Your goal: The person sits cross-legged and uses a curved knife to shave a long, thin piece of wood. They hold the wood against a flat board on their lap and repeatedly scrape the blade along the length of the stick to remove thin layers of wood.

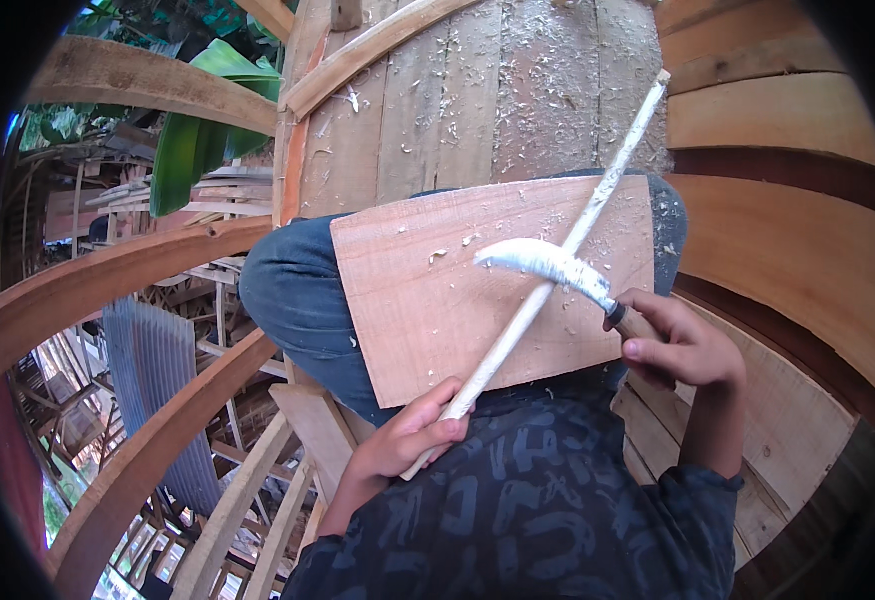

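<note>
A long pale wooden stick [503,347] runs slantwise from near my body to the upper right, over a flat wooden board [408,290] lying across my lap. My left hand [419,430] is closed round the stick close to its near end. In my right hand [686,341] is the dark-collared wooden handle of a curved sickle-like knife [548,262]. Its bright blade lies across the stick at about the middle, the tip pointing left. Whether the edge bites into the wood cannot be made out. A few curled shavings [439,256] lie on the board.
Beyond my knees, the plank floor [458,100] is strewn with shavings. Wooden slat walling [778,220] stands close on my right. Curved railing beams [138,270] pass on the left, with corrugated sheet [163,390], stacked timber and a large green leaf [193,150] beyond them.
</note>
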{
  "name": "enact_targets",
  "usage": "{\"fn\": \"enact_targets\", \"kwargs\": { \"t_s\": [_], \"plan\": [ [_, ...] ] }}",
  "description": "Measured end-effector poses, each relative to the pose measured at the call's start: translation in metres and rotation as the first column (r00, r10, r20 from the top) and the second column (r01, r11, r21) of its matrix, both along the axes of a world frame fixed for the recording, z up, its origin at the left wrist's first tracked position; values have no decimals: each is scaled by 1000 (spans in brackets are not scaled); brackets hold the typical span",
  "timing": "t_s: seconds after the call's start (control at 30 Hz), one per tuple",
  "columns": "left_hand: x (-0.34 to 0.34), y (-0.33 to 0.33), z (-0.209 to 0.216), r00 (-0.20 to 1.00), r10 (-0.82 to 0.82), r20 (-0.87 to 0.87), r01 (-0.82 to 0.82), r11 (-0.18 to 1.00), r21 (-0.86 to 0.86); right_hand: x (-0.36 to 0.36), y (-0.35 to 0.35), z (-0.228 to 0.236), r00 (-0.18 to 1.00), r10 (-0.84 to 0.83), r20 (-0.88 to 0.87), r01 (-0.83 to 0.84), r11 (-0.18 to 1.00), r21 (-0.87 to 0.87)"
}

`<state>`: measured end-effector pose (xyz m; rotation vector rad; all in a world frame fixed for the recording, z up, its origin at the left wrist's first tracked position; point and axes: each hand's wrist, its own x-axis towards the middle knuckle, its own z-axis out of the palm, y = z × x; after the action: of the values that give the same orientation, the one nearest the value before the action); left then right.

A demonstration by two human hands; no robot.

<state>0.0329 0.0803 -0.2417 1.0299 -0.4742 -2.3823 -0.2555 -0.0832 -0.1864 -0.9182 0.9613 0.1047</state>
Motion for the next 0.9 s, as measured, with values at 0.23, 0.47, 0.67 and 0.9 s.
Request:
{"fn": "enact_targets", "kwargs": {
  "t_s": [0.23, 0.47, 0.67, 0.9],
  "plan": [
    [12, 5, 4, 994, -60, 88, 60, 998, 0, -16, 17, -19, 981, -192, 39, 196, 958, -209],
    [18, 5, 6, 991, -63, 115, 67, 997, -30, -12, 24, -25, 922, -372, 106, 374, 927, 7],
    [23, 7, 4, 991, -81, 105, 83, 996, -16, -8, 28, -24, 880, -460, 115, 452, 887, 89],
    [23, 5, 4, 998, -36, 46, 35, 999, 24, 8, 50, -62, 857, -511, 61, 390, 567, -725]
  ]
}}
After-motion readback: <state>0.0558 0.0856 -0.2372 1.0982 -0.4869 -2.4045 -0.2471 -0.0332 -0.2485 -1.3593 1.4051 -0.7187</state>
